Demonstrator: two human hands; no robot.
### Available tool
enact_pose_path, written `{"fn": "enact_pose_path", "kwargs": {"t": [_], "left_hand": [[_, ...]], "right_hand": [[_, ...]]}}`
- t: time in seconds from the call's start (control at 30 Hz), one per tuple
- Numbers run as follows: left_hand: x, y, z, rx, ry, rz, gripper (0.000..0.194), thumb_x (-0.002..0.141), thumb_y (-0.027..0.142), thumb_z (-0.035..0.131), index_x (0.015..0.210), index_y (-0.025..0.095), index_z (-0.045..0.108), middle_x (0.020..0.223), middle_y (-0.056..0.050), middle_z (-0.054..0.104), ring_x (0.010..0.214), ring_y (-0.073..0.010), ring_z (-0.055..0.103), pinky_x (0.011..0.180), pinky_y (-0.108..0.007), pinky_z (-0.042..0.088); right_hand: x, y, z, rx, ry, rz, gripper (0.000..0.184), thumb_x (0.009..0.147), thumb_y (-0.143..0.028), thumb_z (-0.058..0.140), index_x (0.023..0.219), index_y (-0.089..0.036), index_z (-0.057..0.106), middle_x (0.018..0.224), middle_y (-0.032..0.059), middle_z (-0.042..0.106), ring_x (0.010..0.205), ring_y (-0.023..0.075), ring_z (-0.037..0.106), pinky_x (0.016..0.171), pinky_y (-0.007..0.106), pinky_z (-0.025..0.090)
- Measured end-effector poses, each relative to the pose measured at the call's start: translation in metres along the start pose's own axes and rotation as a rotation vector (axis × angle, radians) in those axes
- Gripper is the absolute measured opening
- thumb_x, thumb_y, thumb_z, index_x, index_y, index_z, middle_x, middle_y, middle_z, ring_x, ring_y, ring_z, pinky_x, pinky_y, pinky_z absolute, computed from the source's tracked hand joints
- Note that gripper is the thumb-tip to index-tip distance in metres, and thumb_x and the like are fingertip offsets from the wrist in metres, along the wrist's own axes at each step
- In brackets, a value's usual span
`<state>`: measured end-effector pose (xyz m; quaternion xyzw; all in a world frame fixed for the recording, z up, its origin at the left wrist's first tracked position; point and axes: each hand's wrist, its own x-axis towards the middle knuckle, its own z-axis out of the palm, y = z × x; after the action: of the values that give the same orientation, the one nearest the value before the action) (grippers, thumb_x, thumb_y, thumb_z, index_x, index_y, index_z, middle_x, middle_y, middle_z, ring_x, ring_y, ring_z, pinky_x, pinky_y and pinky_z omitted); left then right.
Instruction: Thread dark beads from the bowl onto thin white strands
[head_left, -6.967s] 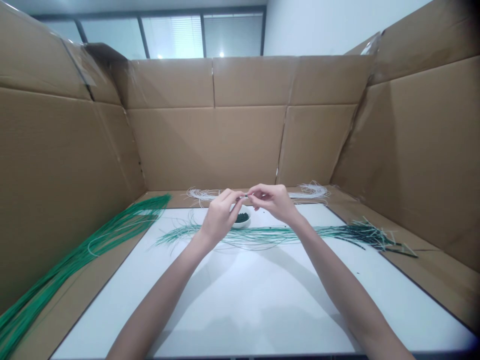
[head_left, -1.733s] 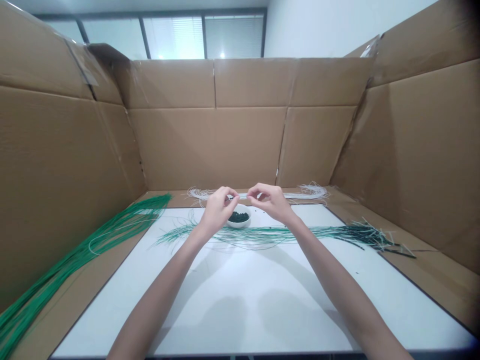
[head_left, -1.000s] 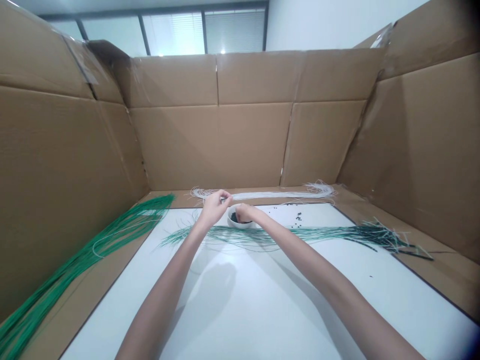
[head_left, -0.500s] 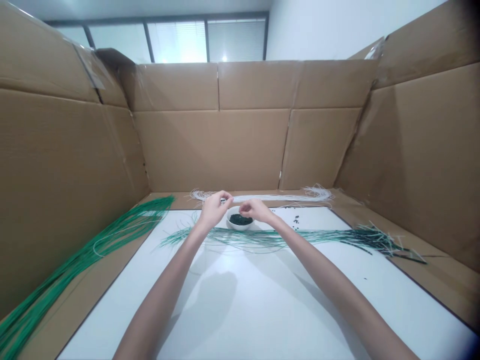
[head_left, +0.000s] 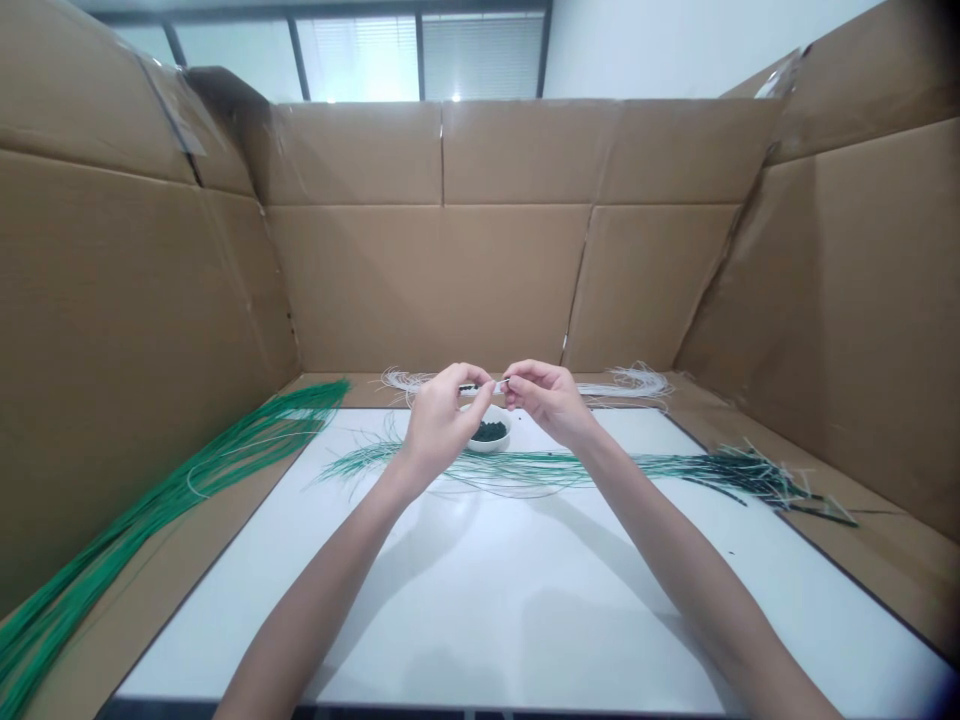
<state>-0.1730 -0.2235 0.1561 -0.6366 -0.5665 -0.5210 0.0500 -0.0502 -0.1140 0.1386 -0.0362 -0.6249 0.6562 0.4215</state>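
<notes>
Watch for a slip

Left hand (head_left: 442,418) pinches a dark strand (head_left: 469,387), right hand (head_left: 553,402) a tiny bit (head_left: 506,381), fingertips closed, up near the bowl (head_left: 489,447). A loose pinch could drop either. Green strands (head_left: 525,463) lie just before the bowl; nearer, the white board (head_left: 525,590) gives room; behind the bowl a cardboard wall (head_left: 420,285) blocks reaching

The white tabletop (head_left: 450,620) is carrying a white bowl (head_left: 501,442) toward its far edge, a bundle of strands (head_left: 536,465) lying crosswise, and dark specks (head_left: 732,552). Surrounding cardboard (head_left: 892,550) is bearing green strands (head_left: 180,500) at left and white strands (head_left: 611,390) behind.
</notes>
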Motion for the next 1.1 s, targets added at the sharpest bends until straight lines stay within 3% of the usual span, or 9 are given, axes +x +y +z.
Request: {"fn": "enact_pose_path", "kwargs": {"t": [1.1], "left_hand": [[-0.0011,0.0036,-0.0018,-0.016,-0.049,-0.014,0.015,0.082,0.028,0.048,0.079,0.018,0.058,0.080,-0.001,0.065,0.073,-0.0129,0.060,0.061,-0.021,0.043]], "right_hand": [[-0.0046,0.0004,-0.0047,-0.012,0.003,-0.016,0.015,0.064,-0.027,0.073,0.074,-0.018,0.066,0.064,-0.0008,0.064,0.051,0.0077,0.055,0.052,0.023,0.046]]}}
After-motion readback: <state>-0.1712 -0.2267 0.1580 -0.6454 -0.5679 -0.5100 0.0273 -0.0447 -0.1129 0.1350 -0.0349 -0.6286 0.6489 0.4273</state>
